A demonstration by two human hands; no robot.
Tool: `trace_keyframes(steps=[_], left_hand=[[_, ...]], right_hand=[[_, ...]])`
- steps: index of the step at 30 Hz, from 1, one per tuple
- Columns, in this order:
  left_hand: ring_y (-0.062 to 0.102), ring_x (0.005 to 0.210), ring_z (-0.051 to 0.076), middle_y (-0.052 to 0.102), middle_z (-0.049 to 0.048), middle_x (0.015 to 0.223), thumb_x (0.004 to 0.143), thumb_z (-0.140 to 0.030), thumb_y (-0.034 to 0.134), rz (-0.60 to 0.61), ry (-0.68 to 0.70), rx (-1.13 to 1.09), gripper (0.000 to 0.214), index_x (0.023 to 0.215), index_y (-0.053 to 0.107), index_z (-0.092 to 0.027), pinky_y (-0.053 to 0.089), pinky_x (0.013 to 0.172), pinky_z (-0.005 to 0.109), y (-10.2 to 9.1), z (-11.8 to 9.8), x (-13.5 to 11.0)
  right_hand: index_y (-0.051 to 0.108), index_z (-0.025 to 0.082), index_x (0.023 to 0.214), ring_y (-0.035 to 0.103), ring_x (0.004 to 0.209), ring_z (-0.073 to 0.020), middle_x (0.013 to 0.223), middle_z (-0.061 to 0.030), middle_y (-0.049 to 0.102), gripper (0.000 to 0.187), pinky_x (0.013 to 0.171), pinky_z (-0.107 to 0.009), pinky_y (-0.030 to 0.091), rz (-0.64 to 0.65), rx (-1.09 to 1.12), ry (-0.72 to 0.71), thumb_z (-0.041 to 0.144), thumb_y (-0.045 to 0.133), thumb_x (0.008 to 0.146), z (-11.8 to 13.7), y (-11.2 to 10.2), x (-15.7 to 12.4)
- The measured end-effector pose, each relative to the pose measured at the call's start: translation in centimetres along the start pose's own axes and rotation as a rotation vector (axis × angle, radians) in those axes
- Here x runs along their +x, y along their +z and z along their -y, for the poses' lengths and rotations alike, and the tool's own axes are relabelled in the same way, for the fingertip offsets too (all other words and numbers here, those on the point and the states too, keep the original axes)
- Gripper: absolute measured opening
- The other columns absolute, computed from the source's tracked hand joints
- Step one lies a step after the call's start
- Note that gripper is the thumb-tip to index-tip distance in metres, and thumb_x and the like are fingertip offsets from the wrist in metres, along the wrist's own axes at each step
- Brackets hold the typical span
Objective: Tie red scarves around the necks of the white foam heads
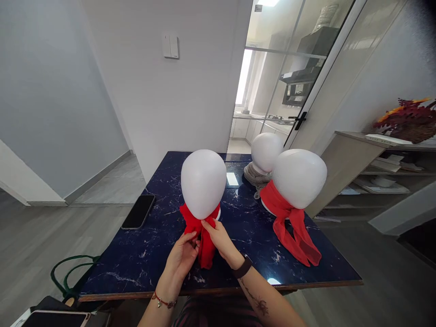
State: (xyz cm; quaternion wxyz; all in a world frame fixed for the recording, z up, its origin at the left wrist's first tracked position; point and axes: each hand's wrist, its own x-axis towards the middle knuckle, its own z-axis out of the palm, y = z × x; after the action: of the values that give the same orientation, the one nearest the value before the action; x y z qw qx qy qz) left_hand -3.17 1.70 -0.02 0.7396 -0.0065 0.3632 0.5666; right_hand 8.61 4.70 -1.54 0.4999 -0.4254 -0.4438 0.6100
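Note:
A smooth white mannequin head (pixel 203 181) stands upright on the table in front of me. Around its neck lies a red scarf (pixel 206 252), bunched under the chin, with one end hanging down the front. My right hand (pixel 220 236) pinches the scarf just below the chin, thumb on top. Lower and to the left, my left hand (pixel 184 254) has its thumb and fingers closed at the scarf's left side; part of its fingers is hidden by the cloth.
Right of me, a second mannequin head (pixel 299 177) wears a knotted red scarf (pixel 294 222). Behind it, a third head (pixel 266 152) has a grey scarf (pixel 254 175) at its base. A phone (pixel 138 212) lies at the left edge of the dark blue marbled table (pixel 126 263).

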Motion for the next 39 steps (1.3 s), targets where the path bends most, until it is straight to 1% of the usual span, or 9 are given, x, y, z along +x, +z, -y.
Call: trace_keyframes(steps=[7,15,19,23,27,28,30,33,39], left_hand=[[0.064,0.076,0.010,0.068,0.0016,0.081,0.081,-0.001,0.049,-0.065,0.200,-0.094,0.020,0.076,0.062,-0.015,0.053,0.072,0.023,-0.5,-1.2,0.2],[0.062,0.081,0.009,0.067,0.0000,0.088,0.078,-0.005,0.055,-0.017,0.440,-0.116,0.019,0.087,0.063,-0.020,0.049,0.077,0.022,-1.2,-2.1,0.1],[0.060,0.088,0.009,0.065,-0.0025,0.097,0.071,-0.008,0.063,-0.051,0.686,-0.053,0.035,0.099,0.059,-0.028,0.046,0.082,0.023,-1.8,-3.5,0.0],[0.054,0.109,0.015,0.056,0.0009,0.116,0.069,-0.014,0.067,-0.223,0.969,0.224,0.051,0.115,0.051,-0.031,0.040,0.098,0.033,-2.9,-5.3,-0.1],[0.031,0.133,0.029,0.032,0.0106,0.143,0.069,-0.027,0.070,-0.525,1.092,0.945,0.059,0.124,0.049,-0.025,0.022,0.111,0.047,-3.6,-5.5,-0.3],[0.027,0.135,0.031,0.028,0.0114,0.145,0.067,-0.030,0.071,-0.505,1.117,1.114,0.056,0.120,0.053,-0.023,0.019,0.112,0.048,-3.5,-5.2,-0.2],[0.030,0.133,0.033,0.036,0.0123,0.141,0.063,-0.033,0.075,-0.317,1.093,1.306,0.048,0.107,0.061,-0.021,0.021,0.112,0.047,-3.1,-4.3,0.0],[0.051,0.111,0.031,0.057,0.0105,0.113,0.059,-0.030,0.077,-0.041,0.922,1.340,0.036,0.092,0.065,-0.021,0.035,0.102,0.044,-2.1,-2.5,0.9],[0.057,0.081,0.025,0.062,0.0071,0.086,0.073,-0.019,0.062,-0.097,0.832,1.489,0.009,0.081,0.062,-0.021,0.042,0.080,0.035,-0.9,-1.8,2.2]], right_hand=[[0.064,0.015,0.086,0.057,0.079,-0.0179,0.086,-0.0058,0.068,0.033,0.075,-0.029,0.043,-0.015,-0.150,-0.084,0.047,0.061,0.078,-0.2,-0.5,0.1],[0.063,0.015,0.085,0.055,0.077,-0.0178,0.085,-0.0052,0.066,0.030,0.072,-0.029,0.043,-0.024,-0.171,-0.089,0.045,0.059,0.080,-0.2,-0.7,0.1],[0.063,0.015,0.086,0.055,0.077,-0.0179,0.086,-0.0057,0.066,0.030,0.073,-0.029,0.043,-0.024,-0.181,-0.080,0.044,0.058,0.080,-0.1,-0.8,0.0],[0.063,0.015,0.085,0.056,0.079,-0.0185,0.088,-0.0059,0.067,0.029,0.074,-0.030,0.043,-0.045,-0.210,-0.082,0.044,0.058,0.080,0.1,-0.9,-0.1],[0.064,0.016,0.089,0.057,0.084,-0.0195,0.093,-0.0060,0.067,0.029,0.079,-0.031,0.043,-0.037,-0.231,-0.112,0.043,0.058,0.080,0.4,-0.9,-0.3],[0.064,0.016,0.090,0.057,0.085,-0.0198,0.093,-0.0062,0.067,0.029,0.080,-0.031,0.043,-0.033,-0.236,-0.121,0.043,0.058,0.081,0.5,-0.8,-0.4],[0.064,0.016,0.092,0.058,0.086,-0.0199,0.094,-0.0064,0.067,0.030,0.081,-0.032,0.043,-0.023,-0.239,-0.137,0.042,0.058,0.082,0.6,-0.8,-0.5],[0.064,0.016,0.092,0.058,0.086,-0.0189,0.092,-0.0057,0.067,0.029,0.082,-0.031,0.043,-0.005,-0.222,-0.155,0.043,0.057,0.082,0.6,-0.8,-0.5],[0.064,0.016,0.089,0.058,0.080,-0.0173,0.088,-0.0044,0.067,0.031,0.077,-0.029,0.045,0.021,-0.204,-0.148,0.046,0.060,0.081,0.8,-1.2,-0.6]])
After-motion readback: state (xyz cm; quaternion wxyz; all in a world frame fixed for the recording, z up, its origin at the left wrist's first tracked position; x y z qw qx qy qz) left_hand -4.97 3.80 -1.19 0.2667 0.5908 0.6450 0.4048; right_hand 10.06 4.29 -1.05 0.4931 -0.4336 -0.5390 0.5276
